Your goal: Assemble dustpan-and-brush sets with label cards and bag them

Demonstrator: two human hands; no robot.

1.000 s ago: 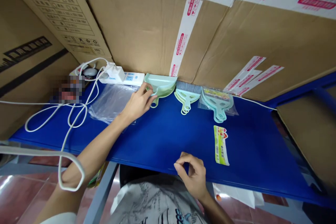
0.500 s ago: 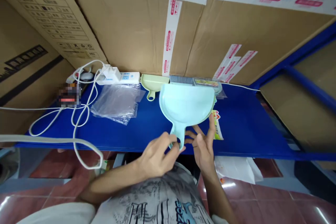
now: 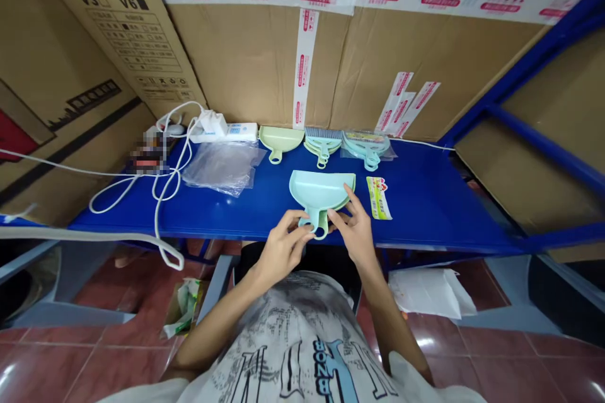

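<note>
A light blue dustpan (image 3: 317, 190) lies over a green dustpan (image 3: 324, 225) near the table's front edge, their handles side by side and pointing toward me. My left hand (image 3: 283, 242) pinches the blue dustpan's handle between thumb and fingers. On the right side, my right hand (image 3: 353, 227) has its fingers round the edge of the two pans, with the index finger on the blue rim and the thumb by the green handle. To the right of it lies a yellow-green printed card (image 3: 379, 198).
Along the back of the blue table (image 3: 416, 201) are a green dustpan (image 3: 280, 140), brushes on dustpans (image 3: 323, 145), a bagged blue set (image 3: 367, 148) and a power strip (image 3: 242, 132). Clear plastic bags (image 3: 222, 167) and white cables (image 3: 176, 170) lie left.
The blue dustpan has come down from in front of my face to the table, and the green one under it now shows. The view has shifted, uncovering the brushes and the card.
</note>
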